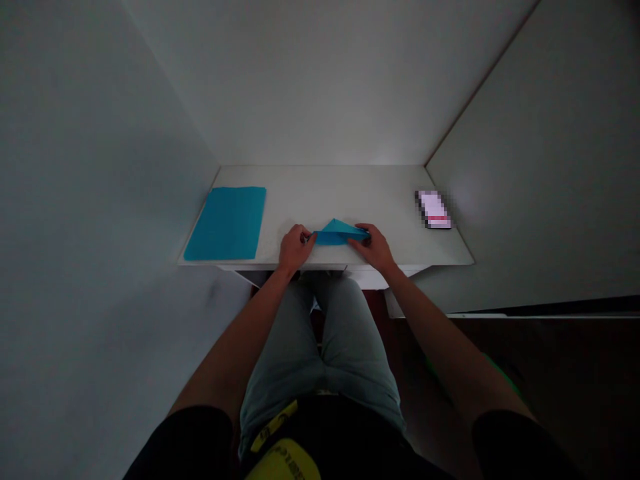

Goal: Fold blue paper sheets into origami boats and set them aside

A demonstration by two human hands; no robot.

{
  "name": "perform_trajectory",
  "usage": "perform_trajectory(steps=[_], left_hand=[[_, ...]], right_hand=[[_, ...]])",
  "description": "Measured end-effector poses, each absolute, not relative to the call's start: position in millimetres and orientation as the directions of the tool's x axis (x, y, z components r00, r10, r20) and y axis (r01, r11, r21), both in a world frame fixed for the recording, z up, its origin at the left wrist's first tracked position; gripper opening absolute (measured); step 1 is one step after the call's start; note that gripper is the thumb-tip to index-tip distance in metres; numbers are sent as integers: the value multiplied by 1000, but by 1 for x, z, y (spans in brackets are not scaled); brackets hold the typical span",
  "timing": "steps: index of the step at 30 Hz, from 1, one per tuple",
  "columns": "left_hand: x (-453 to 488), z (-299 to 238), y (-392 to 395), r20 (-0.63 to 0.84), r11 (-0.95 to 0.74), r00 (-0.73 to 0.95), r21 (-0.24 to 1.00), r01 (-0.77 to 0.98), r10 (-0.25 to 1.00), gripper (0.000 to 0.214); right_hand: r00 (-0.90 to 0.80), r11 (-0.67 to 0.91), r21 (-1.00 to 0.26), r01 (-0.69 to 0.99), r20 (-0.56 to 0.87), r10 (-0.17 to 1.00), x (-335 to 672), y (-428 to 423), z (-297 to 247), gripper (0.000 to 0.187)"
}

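A folded blue paper (340,233) lies on the white table (325,190) near its front edge, with a triangular flap standing up in the middle. My left hand (295,247) pinches the paper's left tip with curled fingers. My right hand (374,247) presses and grips the paper's right end. Both hands rest on the tabletop, one at each end of the folded piece.
A stack of flat blue paper sheets (227,223) lies at the table's left side. A phone (433,209) sits at the right, near the wall. White walls close in the table on the left, back and right. My knees are under the front edge.
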State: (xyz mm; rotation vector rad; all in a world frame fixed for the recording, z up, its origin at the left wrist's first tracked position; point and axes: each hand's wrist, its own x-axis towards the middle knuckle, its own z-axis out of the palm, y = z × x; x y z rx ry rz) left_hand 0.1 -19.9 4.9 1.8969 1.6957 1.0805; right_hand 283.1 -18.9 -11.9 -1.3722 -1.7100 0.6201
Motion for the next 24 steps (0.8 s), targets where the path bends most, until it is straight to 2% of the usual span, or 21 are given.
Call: perform_trajectory(steps=[6,10,14,18,21,22,24], left_hand=[[2,11,-22,232,-214,77,653,727,970,12],[3,11,-23,230,-248,133,597,763,964,11],[2,10,-22,236,-290,186,562,775,954,19],[1,8,-21,226,-317,226,571,757,948,28],[1,7,-20,233,-254,138,600,759,963,20],[1,6,-20,239,-228,99,609,760,966,23],[-1,6,-20,248,-219,79,612,760,966,49]], right_hand=[[108,247,-858,450,327,939,263,-12,-15,67],[81,275,-851,447,344,935,265,-14,-15,69],[-84,386,-754,531,406,910,266,-17,-16,53],[-353,539,-568,622,411,841,267,-18,-15,45],[-475,590,-434,681,353,806,269,-15,-15,42],[-491,596,-422,683,339,803,270,-14,-15,42],[-505,609,-446,656,340,793,275,-13,-14,44]])
